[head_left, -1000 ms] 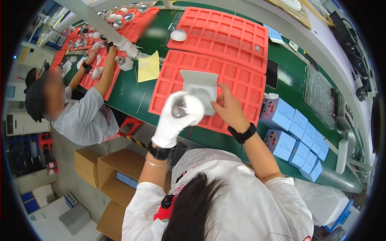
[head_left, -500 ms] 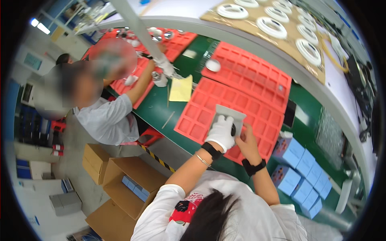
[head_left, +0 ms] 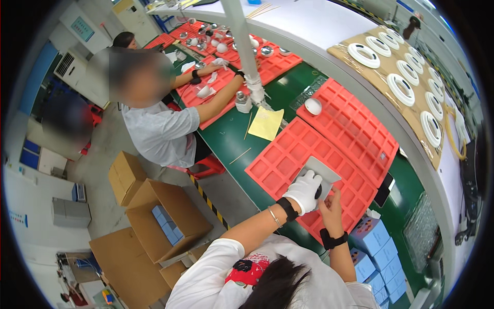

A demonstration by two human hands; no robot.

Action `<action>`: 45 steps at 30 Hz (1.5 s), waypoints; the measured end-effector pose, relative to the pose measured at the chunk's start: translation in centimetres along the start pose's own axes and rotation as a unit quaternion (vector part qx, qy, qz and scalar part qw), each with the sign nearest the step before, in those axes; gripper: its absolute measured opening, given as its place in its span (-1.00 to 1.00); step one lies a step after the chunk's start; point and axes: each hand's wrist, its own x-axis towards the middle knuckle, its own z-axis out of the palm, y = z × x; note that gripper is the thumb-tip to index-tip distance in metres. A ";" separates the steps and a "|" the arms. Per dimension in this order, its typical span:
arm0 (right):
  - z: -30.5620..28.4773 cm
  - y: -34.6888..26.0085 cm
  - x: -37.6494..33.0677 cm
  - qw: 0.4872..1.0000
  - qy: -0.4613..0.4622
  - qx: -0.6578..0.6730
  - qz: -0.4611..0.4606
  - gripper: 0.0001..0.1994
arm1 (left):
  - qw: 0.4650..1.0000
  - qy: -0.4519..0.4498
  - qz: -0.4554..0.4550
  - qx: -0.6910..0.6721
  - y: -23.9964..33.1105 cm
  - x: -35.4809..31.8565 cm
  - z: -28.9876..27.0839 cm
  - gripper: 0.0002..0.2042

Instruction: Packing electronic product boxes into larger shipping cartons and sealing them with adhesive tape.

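Observation:
A small box with a pale grey raised flap (head_left: pixel 324 169) stands over the nearer red compartment tray (head_left: pixel 275 156). My left hand (head_left: pixel 303 191), in a white glove, reaches into its opening with fingers curled. Beside those fingers shows a dark round thing (head_left: pixel 318 192), mostly hidden, whose kind I cannot make out. My right hand (head_left: pixel 331 212) is bare and grips the box's near right side, thumb and fingertips against its edge. Black bands circle both wrists.
A second red tray (head_left: pixel 355 131) holds a white dome (head_left: pixel 313 106). Blue boxes (head_left: pixel 385 252) are stacked at right; a phone (head_left: pixel 384 190) lies nearby. A post (head_left: pixel 237 41) rises by yellow paper (head_left: pixel 266 123). White rings (head_left: pixel 400 89) lie on the shelf. A co-worker (head_left: pixel 159 123) sits left, above open cartons (head_left: pixel 170 219).
The view has turned, so the scene sits farther right and lower. My hands stay at the box, and its flap now leans flatter. The co-worker's hands have shifted over their tray.

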 end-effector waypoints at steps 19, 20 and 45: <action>-0.2 0.2 -0.6 1.000 -0.023 -0.017 0.001 -0.48 | 0.998 0.009 0.063 0.000 -0.9 -0.9 0.1 -0.53; -0.2 0.2 -0.7 0.999 -0.027 -0.032 0.002 -0.49 | 0.996 0.009 0.083 -0.005 -1.1 -1.1 0.0 -0.53; -0.6 3.5 -0.6 0.998 -0.045 0.044 0.003 -0.55 | 0.990 -0.059 0.128 0.006 -1.9 -0.8 -0.6 -0.54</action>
